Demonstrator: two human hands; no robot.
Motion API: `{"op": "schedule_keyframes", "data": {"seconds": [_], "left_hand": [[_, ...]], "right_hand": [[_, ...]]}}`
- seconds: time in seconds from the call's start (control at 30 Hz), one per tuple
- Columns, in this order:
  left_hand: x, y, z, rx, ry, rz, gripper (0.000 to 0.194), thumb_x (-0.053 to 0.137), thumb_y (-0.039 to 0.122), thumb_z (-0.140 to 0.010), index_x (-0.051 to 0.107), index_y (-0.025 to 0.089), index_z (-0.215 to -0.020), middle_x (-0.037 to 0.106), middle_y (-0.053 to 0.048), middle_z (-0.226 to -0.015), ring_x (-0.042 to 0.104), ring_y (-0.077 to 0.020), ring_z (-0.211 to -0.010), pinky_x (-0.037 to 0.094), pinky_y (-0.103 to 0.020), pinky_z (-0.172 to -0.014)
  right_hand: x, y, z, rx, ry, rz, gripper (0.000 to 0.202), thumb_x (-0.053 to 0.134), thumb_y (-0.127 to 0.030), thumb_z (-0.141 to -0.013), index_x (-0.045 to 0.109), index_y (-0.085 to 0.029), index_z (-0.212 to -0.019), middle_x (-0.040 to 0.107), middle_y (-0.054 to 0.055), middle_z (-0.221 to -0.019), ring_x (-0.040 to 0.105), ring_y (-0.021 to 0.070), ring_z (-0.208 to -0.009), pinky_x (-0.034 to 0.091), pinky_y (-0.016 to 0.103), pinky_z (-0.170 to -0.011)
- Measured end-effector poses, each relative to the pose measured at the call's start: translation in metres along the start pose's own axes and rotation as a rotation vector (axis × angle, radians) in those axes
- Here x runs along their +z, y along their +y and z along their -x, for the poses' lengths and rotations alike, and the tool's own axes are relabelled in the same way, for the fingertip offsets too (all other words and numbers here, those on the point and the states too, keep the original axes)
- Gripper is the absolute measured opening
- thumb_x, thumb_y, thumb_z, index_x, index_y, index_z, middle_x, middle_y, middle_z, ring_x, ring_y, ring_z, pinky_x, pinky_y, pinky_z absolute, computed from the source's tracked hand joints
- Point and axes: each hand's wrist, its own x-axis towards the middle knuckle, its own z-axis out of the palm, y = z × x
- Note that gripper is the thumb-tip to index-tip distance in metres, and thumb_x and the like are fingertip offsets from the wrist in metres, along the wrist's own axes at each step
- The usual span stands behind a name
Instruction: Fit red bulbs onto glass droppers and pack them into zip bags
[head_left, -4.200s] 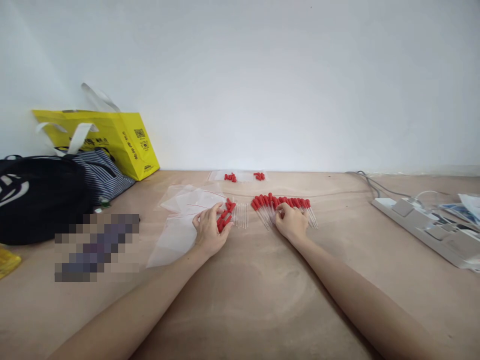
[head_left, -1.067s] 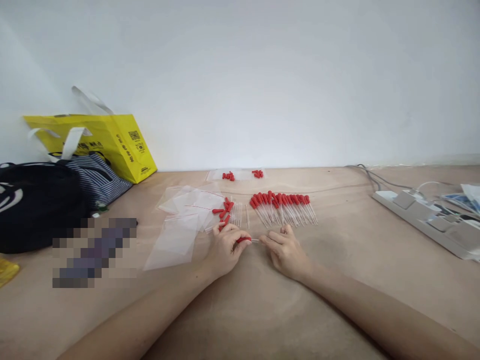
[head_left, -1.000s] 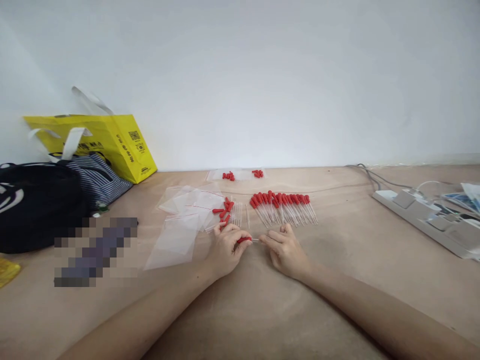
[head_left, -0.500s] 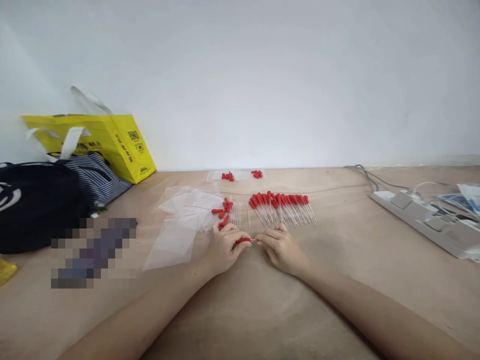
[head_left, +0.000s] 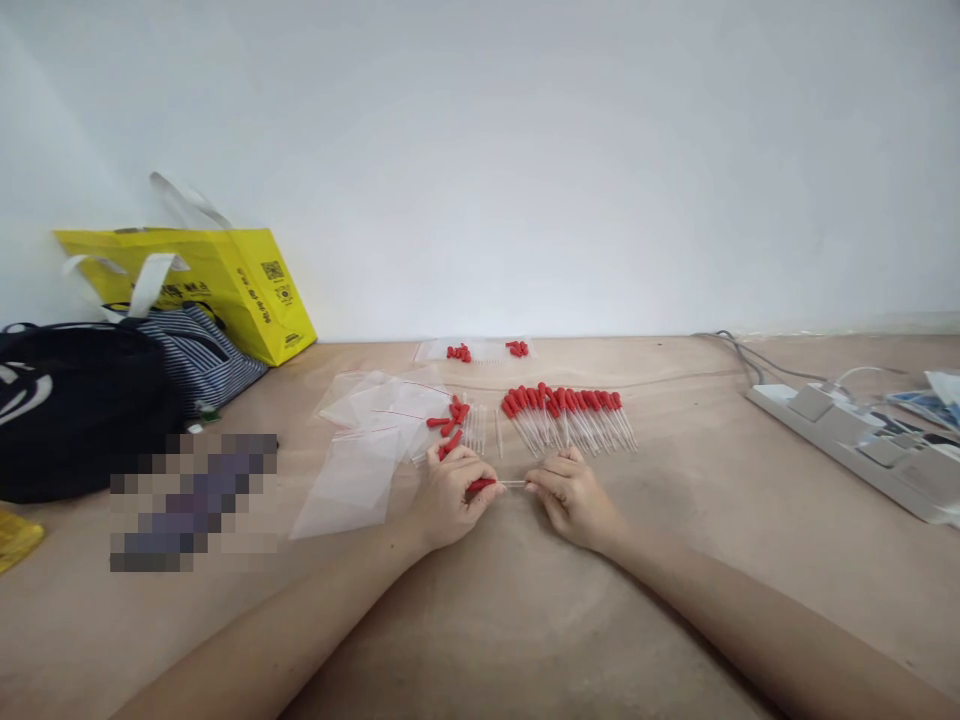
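Short of the tabletop's (head_left: 495, 630) middle, a red bulb (head_left: 481, 485) is pinched between thumb and fingers of the left hand (head_left: 454, 497), and a thin clear tube (head_left: 512, 484) is gripped near its right end by the closed fingertips of the right hand (head_left: 576, 497). Bulb and tube are held in one line, their long axes run side to side, roughly parallel to the far edge; how deeply the tube is seated cannot be told. Just beyond, the loose red bulbs (head_left: 455, 412) and bare tubes (head_left: 474, 428) are placed nearer the left hand, while the row of red-topped tubes (head_left: 566, 403) is laid nearer the right, tips slanted toward the right corner. By the far edge, a clear bag (head_left: 487, 349) is seen with more red bulbs.
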Motion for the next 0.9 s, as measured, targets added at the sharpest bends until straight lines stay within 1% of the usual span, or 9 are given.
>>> {"op": "schedule_keyframes", "data": {"seconds": [0.1,0.17,0.23,0.27,0.37,0.47,0.53,0.7,0.9], "left_hand": [[-0.002,-0.005,-0.003,-0.046,0.034,-0.001,0.017,0.047,0.033,-0.080,0.055,0.021,-0.070,0.063,0.004,-0.071,0.054,-0.0158,-0.079,0.014,-0.041,-0.092],[-0.006,-0.010,-0.005,-0.096,0.095,-0.029,0.016,0.045,0.035,-0.080,0.056,0.023,-0.077,0.063,0.003,-0.079,0.053,-0.0173,-0.084,0.015,-0.041,-0.091],[-0.009,-0.018,-0.007,-0.176,0.183,-0.088,0.019,0.042,0.036,-0.081,0.054,0.023,-0.087,0.063,0.000,-0.089,0.052,-0.0190,-0.090,0.019,-0.040,-0.089],[-0.011,-0.023,-0.008,-0.215,0.223,-0.128,0.020,0.040,0.035,-0.082,0.053,0.023,-0.088,0.062,-0.001,-0.091,0.052,-0.0196,-0.090,0.020,-0.040,-0.087],[-0.013,-0.034,-0.008,-0.311,0.271,-0.262,0.018,0.048,0.036,-0.076,0.053,0.021,-0.084,0.062,-0.003,-0.088,0.051,-0.0219,-0.088,0.022,-0.041,-0.084],[-0.013,-0.039,-0.007,-0.340,0.232,-0.343,0.018,0.054,0.033,-0.069,0.052,0.021,-0.083,0.062,-0.003,-0.088,0.051,-0.0231,-0.087,0.022,-0.041,-0.082],[-0.012,-0.040,-0.007,-0.339,0.192,-0.375,0.017,0.054,0.032,-0.068,0.052,0.022,-0.081,0.062,-0.003,-0.088,0.050,-0.0235,-0.087,0.022,-0.041,-0.081],[-0.010,-0.041,-0.007,-0.332,0.136,-0.389,0.011,0.050,0.030,-0.071,0.052,0.022,-0.078,0.063,-0.002,-0.085,0.051,-0.0233,-0.084,0.023,-0.042,-0.078],[-0.010,-0.043,-0.007,-0.326,0.134,-0.383,0.014,0.050,0.034,-0.073,0.053,0.022,-0.078,0.064,-0.001,-0.082,0.052,-0.0232,-0.082,0.023,-0.043,-0.078]], "right_hand": [[-0.002,-0.002,-0.005,0.037,-0.033,0.104,0.020,0.043,-0.023,-0.082,0.061,-0.018,-0.076,0.058,0.002,-0.067,0.045,0.0136,-0.067,0.023,0.028,-0.063],[-0.003,-0.001,-0.007,0.079,-0.047,0.166,0.019,0.045,-0.025,-0.081,0.062,-0.019,-0.073,0.058,0.002,-0.068,0.045,0.0150,-0.070,0.022,0.028,-0.062],[-0.001,0.002,-0.010,0.159,-0.040,0.184,0.020,0.044,-0.023,-0.081,0.062,-0.019,-0.073,0.059,0.002,-0.069,0.045,0.0152,-0.070,0.023,0.028,-0.063],[0.001,0.005,-0.012,0.211,-0.026,0.186,0.021,0.043,-0.022,-0.082,0.062,-0.019,-0.074,0.060,0.003,-0.070,0.046,0.0152,-0.071,0.023,0.028,-0.063],[0.009,0.010,-0.019,0.358,0.035,0.212,0.020,0.042,-0.020,-0.081,0.061,-0.019,-0.083,0.063,0.003,-0.075,0.049,0.0160,-0.074,0.024,0.028,-0.064],[0.020,0.011,-0.031,0.455,0.049,0.282,0.022,0.042,-0.020,-0.079,0.058,-0.019,-0.093,0.064,0.004,-0.076,0.052,0.0169,-0.076,0.023,0.028,-0.065],[0.026,0.009,-0.040,0.500,0.037,0.320,0.024,0.042,-0.020,-0.078,0.057,-0.019,-0.096,0.064,0.004,-0.074,0.053,0.0171,-0.077,0.022,0.029,-0.066],[0.035,0.003,-0.056,0.580,-0.016,0.364,0.024,0.040,-0.021,-0.077,0.054,-0.017,-0.096,0.063,0.005,-0.068,0.056,0.0185,-0.073,0.020,0.031,-0.070],[0.042,0.000,-0.073,0.672,-0.067,0.356,0.020,0.040,-0.022,-0.077,0.053,-0.016,-0.091,0.063,0.006,-0.069,0.057,0.0184,-0.070,0.020,0.033,-0.073]]}}
